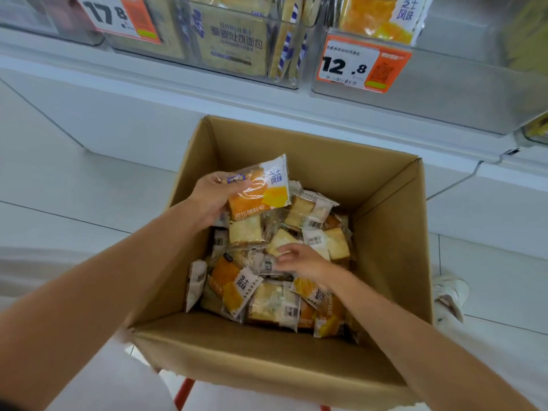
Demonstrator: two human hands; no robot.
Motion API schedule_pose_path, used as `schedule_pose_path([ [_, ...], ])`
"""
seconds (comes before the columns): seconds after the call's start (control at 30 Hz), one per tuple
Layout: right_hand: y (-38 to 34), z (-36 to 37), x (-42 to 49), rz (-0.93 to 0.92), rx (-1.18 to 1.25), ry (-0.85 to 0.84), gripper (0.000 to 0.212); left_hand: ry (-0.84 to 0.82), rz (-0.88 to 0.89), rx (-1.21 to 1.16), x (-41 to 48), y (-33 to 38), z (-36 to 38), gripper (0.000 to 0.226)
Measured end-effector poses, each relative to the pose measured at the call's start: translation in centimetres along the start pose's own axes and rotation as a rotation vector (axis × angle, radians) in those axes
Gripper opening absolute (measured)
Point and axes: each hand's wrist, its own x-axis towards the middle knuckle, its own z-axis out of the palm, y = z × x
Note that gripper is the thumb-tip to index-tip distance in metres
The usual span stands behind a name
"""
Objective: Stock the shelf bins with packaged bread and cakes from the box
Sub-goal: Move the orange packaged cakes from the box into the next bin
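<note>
A packet of bread (pixel 258 188), orange and white, is held above the upper left part of the open cardboard box (pixel 296 366), in the middle of the frame. The left hand (pixel 213 197) has its grip closed around the packet's left end, thumb on top. Below it, more packets (pixel 272 304) lie jumbled in the box. The right hand (pixel 302 261) reaches down among them with bent fingers touching a pale packet; whether its grip has closed cannot be told. Along the top of the frame, clear shelf bins (pixel 237 54) hold bagged bread behind orange price tags (pixel 361 65).
</note>
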Motion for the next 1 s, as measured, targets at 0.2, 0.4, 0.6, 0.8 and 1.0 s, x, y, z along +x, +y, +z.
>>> schedule_pose_path([
  [0.2,0.7,6.4,4.7,0.034,-0.326,-0.015,0.044,0.024,-0.009,0.059,-0.2,-0.6,-0.4,0.038],
  [0.4,0.9,1.2,2.1,-0.303,-0.266,0.137,0.012,0.079,0.036,0.019,0.3,-0.5,-0.6,0.032],
  [0.6,-3.4,-6.2,-7.4,-0.557,-0.404,0.318,0.013,0.042,0.098,-0.027,-0.2,0.2,0.7,0.026],
  [0.8,-10.3,-9.2,-11.9,-0.613,0.217,0.452,0.024,-0.267,0.06,-0.004,-4.3,3.5,3.9,0.053],
  [1.0,-14.6,-7.6,-13.1,-0.647,0.351,0.562,0.004,-0.465,0.195,0.095,-8.2,7.6,5.9,0.048],
])
